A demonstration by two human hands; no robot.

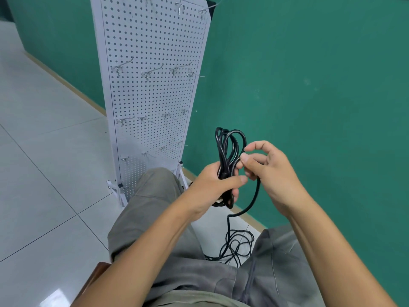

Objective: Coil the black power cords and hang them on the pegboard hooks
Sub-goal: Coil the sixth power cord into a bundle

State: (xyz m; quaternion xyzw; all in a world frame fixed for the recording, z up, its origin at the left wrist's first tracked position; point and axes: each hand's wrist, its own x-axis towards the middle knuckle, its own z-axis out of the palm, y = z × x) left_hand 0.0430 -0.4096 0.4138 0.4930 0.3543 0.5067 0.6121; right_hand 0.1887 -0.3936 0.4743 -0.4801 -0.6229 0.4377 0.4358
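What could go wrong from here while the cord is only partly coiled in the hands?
1. The loose cord lies tangled on the floor between the legs; pulling more in may drag up a knot.
2. The left hand grips several loops of the coil; they could slip or splay as the right hand adds another.
3. The pegboard hooks look short; a bulky coil might slide off.

I can't see the pegboard (152, 89) whole: its top runs off the upper edge, cutting off the highest hooks (180, 6), and my knee (152, 191) covers its foot. Below the pegboard, my left hand (212, 187) hides the middle of the cord coil (230, 147). The loose cord (238, 244) on the floor slips behind my legs.
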